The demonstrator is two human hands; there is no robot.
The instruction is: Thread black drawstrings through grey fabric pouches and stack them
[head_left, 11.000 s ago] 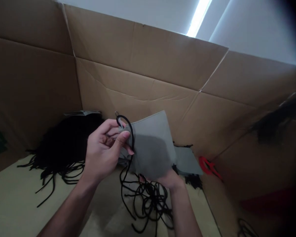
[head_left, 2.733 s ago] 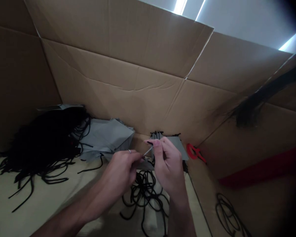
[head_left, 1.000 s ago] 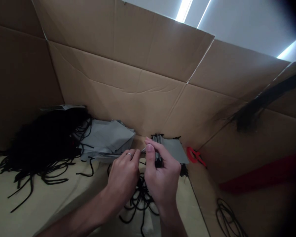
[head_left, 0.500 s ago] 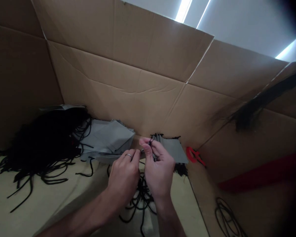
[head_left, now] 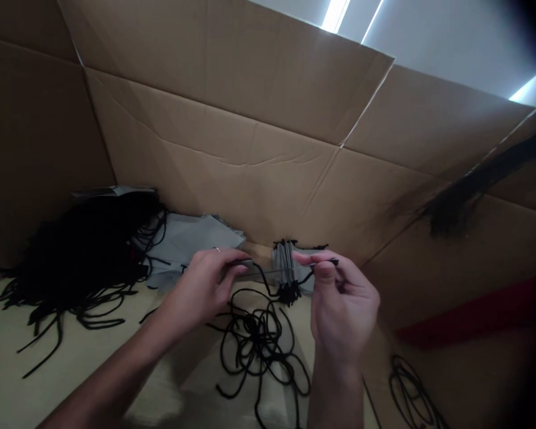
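My left hand [head_left: 208, 283] is closed in a pinch on a thin grey piece [head_left: 246, 263], flat like a card or cloth; most of it is hidden by the fingers. A black cord [head_left: 264, 279] hangs from near its edge. To the right, my right hand [head_left: 346, 304] pinches a black cord [head_left: 334, 261] between thumb and fingers, its dark end sticking out past the fingertips. Below and between both hands lies a loose tangle of black cords [head_left: 254, 336]. Behind the right fingers stands a stack of grey pieces [head_left: 283, 262] with black cord ends.
A large heap of black cords [head_left: 84, 256] covers the left of the pale table [head_left: 9, 351]. Flat grey pieces [head_left: 196, 235] lie beside it. A cardboard wall [head_left: 232, 143] rises behind. At the lower right is a coil of dark cord [head_left: 411, 387].
My hands have moved apart, the left one leftward and the right one rightward. More of the tangled cords shows between them. The red-handled object at right is now hidden behind my right hand.
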